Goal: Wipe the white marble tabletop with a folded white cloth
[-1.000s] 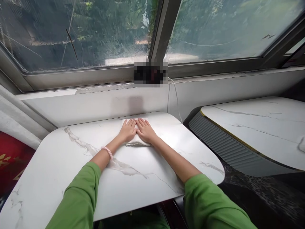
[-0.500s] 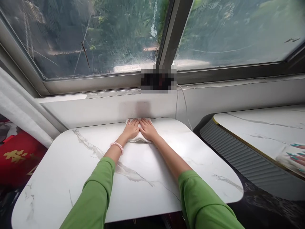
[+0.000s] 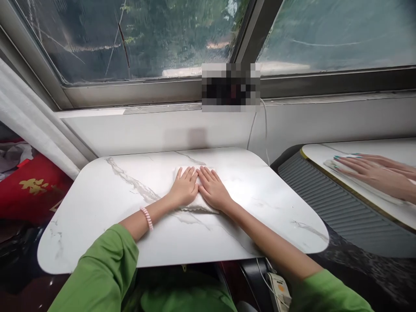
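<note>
A folded white cloth (image 3: 199,204) lies flat on the white marble-patterned table (image 3: 253,177). My left hand (image 3: 184,187) rests palm down on the cloth's left part, fingers stretched out; a pink coil band (image 3: 147,218) circles that wrist. On its right part lies my right hand (image 3: 212,187), also flat with fingers extended. The two hands touch or nearly touch at the thumbs. Much of the cloth is hidden under them.
At the right, another person's hands (image 3: 373,169) press a white cloth on a second marble-patterned table (image 3: 320,149). A red bag (image 3: 30,190) and a white curtain (image 3: 35,104) stand left. A power strip (image 3: 279,290) hangs below the table's front edge. Windows rise behind.
My hands and the cloth have moved from the table's far edge back toward me. The other person's hands have come further into view. The camera view has shifted.
</note>
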`<state>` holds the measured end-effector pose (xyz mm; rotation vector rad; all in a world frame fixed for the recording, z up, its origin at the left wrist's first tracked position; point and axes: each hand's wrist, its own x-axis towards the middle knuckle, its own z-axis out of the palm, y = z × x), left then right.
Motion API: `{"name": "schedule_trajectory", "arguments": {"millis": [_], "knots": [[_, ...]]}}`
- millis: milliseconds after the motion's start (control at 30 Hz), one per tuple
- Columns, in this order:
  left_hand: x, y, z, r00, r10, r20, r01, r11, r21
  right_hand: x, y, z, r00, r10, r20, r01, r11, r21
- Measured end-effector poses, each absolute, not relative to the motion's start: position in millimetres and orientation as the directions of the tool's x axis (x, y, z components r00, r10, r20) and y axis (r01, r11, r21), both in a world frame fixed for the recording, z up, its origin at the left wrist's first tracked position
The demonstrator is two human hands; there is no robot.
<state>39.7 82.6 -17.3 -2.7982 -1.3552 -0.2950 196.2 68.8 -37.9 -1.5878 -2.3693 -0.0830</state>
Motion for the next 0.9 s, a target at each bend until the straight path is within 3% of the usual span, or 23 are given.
{"name": "schedule_trajectory", "arguments": {"millis": [267, 433, 667, 900], "knots": [[20.7, -29.0, -3.6, 0.659, 0.739, 0.143, 0.743, -0.669, 0.034, 185.2, -39.9, -31.5, -0.483, 0.804, 0.348, 0.836, 0.541, -0.089], [14.4, -55.7, -0.4, 0.668, 0.73, 0.143, 0.735, -0.678, 0.028, 179.1, -62.0, -25.6, -0.498, 0.799, 0.336, 0.822, 0.558, -0.109], [11.6, -25.8, -7.4, 0.644, 0.758, 0.103, 0.756, -0.651, 0.061, 173.6, -31.0, -32.7, -0.502, 0.794, 0.342, 0.818, 0.564, -0.11], [-14.1, 92.7, -9.9, 0.536, 0.841, 0.075, 0.831, -0.541, 0.132, 135.5, 81.7, -31.6, -0.383, 0.896, 0.223, 0.897, 0.419, -0.143]]}}
